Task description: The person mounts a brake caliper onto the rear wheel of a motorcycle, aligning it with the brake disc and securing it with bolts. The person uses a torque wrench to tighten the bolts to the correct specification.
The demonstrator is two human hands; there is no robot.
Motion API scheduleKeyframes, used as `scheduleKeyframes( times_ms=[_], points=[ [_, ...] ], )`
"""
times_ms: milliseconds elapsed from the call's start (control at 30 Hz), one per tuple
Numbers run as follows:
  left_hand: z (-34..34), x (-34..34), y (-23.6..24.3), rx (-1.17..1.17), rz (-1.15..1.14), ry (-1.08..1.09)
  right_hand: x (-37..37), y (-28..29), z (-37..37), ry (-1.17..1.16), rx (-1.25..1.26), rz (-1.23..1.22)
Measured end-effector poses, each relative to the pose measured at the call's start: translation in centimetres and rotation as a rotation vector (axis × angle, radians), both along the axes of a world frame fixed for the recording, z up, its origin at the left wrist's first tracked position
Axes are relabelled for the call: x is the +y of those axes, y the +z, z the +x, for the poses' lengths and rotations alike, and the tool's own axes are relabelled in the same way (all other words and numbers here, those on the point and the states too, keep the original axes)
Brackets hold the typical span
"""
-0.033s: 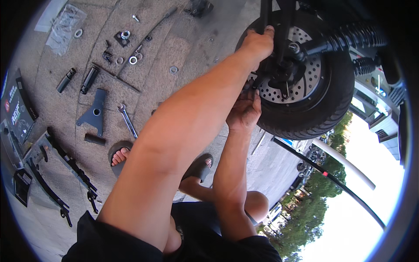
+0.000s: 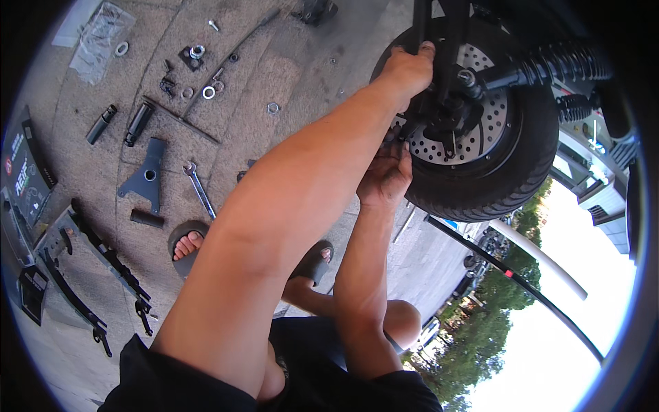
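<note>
My left hand (image 2: pixel 408 71) reaches up to the wheel, closed against a black fork leg (image 2: pixel 421 24), thumb along it; its other fingers are mostly hidden. Just below, my right hand (image 2: pixel 386 177) is palm up, with bent fingers closed at a small dark part beside the brake disc; what they hold is too dark to make out. The silver drilled brake disc (image 2: pixel 491 127) sits on the wheel, inside the black tyre (image 2: pixel 532 147). A dark hub (image 2: pixel 449 113) covers the disc's middle. Right of the fork runs a black coil-spring shock absorber (image 2: pixel 549 65).
On the paving at left lie a wrench (image 2: pixel 199 189), a grey metal bracket (image 2: pixel 149 176), black tubes (image 2: pixel 139 123), a T-shaped rod (image 2: pixel 182 120), several washers and nuts, and a plastic bag (image 2: pixel 101 42). Long black metal brackets (image 2: pixel 110 250) lie lower left beside a printed box (image 2: pixel 31 172).
</note>
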State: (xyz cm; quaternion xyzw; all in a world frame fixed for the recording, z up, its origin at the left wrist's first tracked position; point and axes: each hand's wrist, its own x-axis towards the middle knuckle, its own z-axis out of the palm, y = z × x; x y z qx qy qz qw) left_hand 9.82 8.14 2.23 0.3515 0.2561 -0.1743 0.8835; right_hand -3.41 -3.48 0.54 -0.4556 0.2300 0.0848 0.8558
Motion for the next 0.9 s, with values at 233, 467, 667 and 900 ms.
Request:
scheduleKeyframes(
  times_ms=[233, 467, 667, 900],
  points=[
    [0.8, -0.3, -2.0, -0.036, -0.288, 0.046, -0.2, 0.1, -0.1, 0.027, 0.010, 0.027],
    [0.7, -0.1, -3.2, -0.071, -0.414, 0.014, -0.6, 0.1, 0.0, 0.004, 0.041, 0.006],
    [0.8, 0.1, -3.4, -0.122, -0.506, 0.002, -0.4, -0.1, 0.1, -0.009, 0.062, -0.001],
    [0.4, 0.5, -2.8, -0.035, -0.424, 0.006, -0.3, 0.2, -0.2, 0.008, 0.041, -0.035]
  ],
)
